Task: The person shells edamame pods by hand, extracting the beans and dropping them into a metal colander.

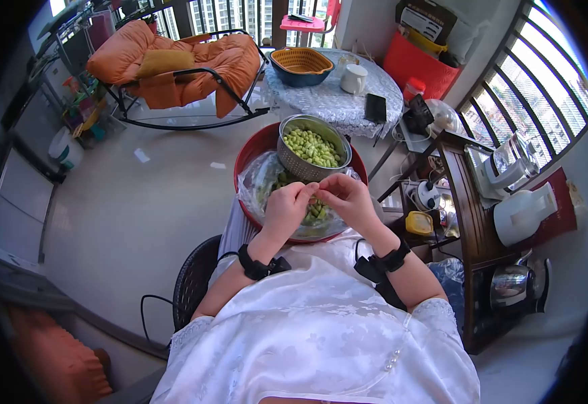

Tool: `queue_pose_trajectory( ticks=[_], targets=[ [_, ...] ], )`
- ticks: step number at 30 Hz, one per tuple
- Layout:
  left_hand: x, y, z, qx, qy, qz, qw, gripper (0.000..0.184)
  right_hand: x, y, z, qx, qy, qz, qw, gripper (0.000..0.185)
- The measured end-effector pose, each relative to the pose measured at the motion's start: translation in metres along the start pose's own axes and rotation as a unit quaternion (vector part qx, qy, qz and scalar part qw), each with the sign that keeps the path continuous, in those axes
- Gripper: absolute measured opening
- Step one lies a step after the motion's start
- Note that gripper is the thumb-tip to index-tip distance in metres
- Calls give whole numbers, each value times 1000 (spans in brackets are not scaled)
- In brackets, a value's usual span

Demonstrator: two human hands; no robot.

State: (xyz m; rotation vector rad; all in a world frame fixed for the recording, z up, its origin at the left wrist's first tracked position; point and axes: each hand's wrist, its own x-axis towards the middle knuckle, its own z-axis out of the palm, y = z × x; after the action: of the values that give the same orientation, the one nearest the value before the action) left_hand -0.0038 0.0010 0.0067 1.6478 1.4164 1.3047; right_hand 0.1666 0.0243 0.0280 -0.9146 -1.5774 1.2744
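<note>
My left hand (287, 207) and my right hand (349, 202) meet at the fingertips, both pinched closed on a small green bean pod that the fingers mostly hide. Just beyond them, a perforated metal colander (305, 168) full of shelled green beans (315, 148) rests tilted at the far side of a large red basin (241, 158). Below my fingers, a clear plastic bag (257, 180) lies open in the basin with green pods (315, 214) in it, partly covered by my hands.
Beyond the basin stands a round table (334, 99) with a yellow basket in a blue bowl (301, 66), a white mug (354, 79) and a phone (375, 108). A dark wooden shelf (466, 202) with kettles is at right. An orange rocking chair (179, 71) stands back left.
</note>
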Motion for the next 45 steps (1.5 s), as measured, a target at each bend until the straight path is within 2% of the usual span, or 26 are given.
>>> queue_pose_trajectory(
  ticks=[2, 9, 11, 14, 17, 24, 27, 32, 36, 42, 45],
  targets=[
    [1, -1, -2, 42, -4, 12, 999, 38, -3, 5, -3, -89, -20, 16, 996, 14],
    [1, -2, -3, 43, -18, 29, 998, 36, -5, -1, -1, -124, -13, -6, 992, 17],
    [0, 6, -3, 22, -25, 41, 999, 31, -4, -4, -3, -180, -12, -43, 983, 17],
    [0, -5, 7, -45, -34, 37, 998, 23, -2, -8, -5, -190, 7, -79, 979, 17],
    [0, -14, 8, -68, -56, 21, 996, 20, -1, -2, -7, -181, 5, -67, 981, 18],
    [4, -21, 7, -113, -64, -25, 991, 21, -1, -2, -6, -206, -3, -87, 975, 18],
    [3, -9, 0, -58, -73, -35, 995, 22, -1, -2, -6, -218, -8, -114, 969, 18],
    [4, -8, -2, -113, -81, -60, 988, 27, -4, -7, -4, -220, 5, -150, 964, 14],
    [3, -10, 1, -165, -74, -77, 980, 28, -4, -5, 0, -211, 16, -142, 967, 13],
    [3, -13, 2, -133, -68, -44, 988, 24, -6, -4, 0, -160, 10, -62, 985, 15],
    [1, -3, -4, -54, -59, -10, 997, 21, -5, 4, 1, -128, 9, -45, 991, 16]
  ],
)
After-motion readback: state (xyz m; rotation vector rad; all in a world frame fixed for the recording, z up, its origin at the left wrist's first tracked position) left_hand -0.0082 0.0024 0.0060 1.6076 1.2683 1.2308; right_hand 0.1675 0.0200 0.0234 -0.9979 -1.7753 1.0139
